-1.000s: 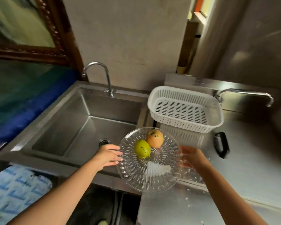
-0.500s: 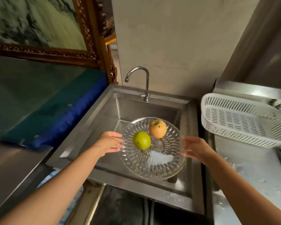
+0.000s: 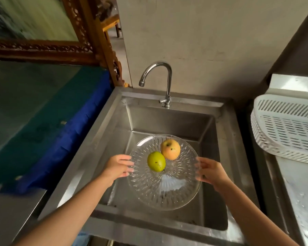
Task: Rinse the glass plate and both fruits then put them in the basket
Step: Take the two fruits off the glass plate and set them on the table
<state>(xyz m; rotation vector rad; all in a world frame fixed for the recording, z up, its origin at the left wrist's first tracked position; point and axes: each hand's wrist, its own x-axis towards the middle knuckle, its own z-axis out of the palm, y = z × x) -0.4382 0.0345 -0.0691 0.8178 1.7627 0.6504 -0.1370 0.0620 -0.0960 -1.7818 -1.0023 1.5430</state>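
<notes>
Head view: a round clear cut-glass plate [image 3: 164, 189] is gripped at opposite rims by the left hand [image 3: 116, 166] and right hand [image 3: 211, 172] above the steel sink [image 3: 169, 121]; between the hands, a green round fruit [image 3: 156, 161] and a yellow-orange apple [image 3: 170, 149] are carried touching.

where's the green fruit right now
In the head view the green fruit sits on the glass plate held over the sink, left of and touching the orange fruit.
</notes>
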